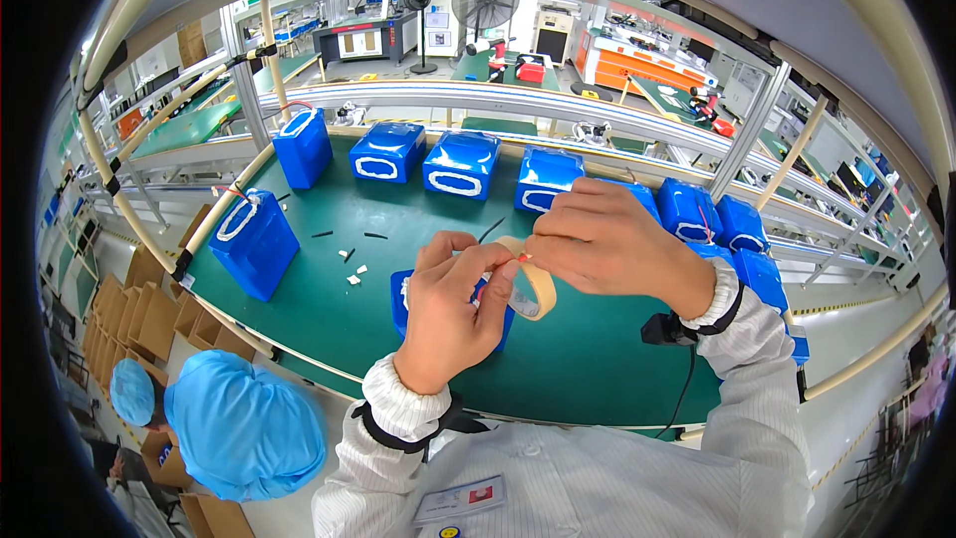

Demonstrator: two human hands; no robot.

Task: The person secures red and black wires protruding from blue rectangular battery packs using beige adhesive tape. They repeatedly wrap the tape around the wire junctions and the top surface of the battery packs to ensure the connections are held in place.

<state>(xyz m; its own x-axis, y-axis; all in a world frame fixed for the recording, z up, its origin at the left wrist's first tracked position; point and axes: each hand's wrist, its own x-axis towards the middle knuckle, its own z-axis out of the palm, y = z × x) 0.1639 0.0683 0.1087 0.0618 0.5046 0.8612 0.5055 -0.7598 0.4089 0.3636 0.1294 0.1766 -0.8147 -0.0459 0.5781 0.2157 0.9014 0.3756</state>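
A roll of cream masking tape [543, 291] hangs between my hands above the table. My left hand [453, 304] is closed, its thumb and forefinger pinched at the roll's near side. From the right, my right hand [612, 244] pinches at the roll's upper edge, fingertips close to the left ones. A small reddish bit shows between the fingertips; what it is I cannot make out. Beneath my left hand sits a blue wrapped block, like a battery pack [399, 311], mostly covered by that hand.
More blue packs [462, 164] with white-edged ovals line the back and right of the green table [329, 324]. Two stand at the left [255, 244]. Black strips and white scraps [354, 280] lie mid-table. A black device with a cord [667, 330] rests near my right wrist. Blue-capped people [244, 423] are lower left.
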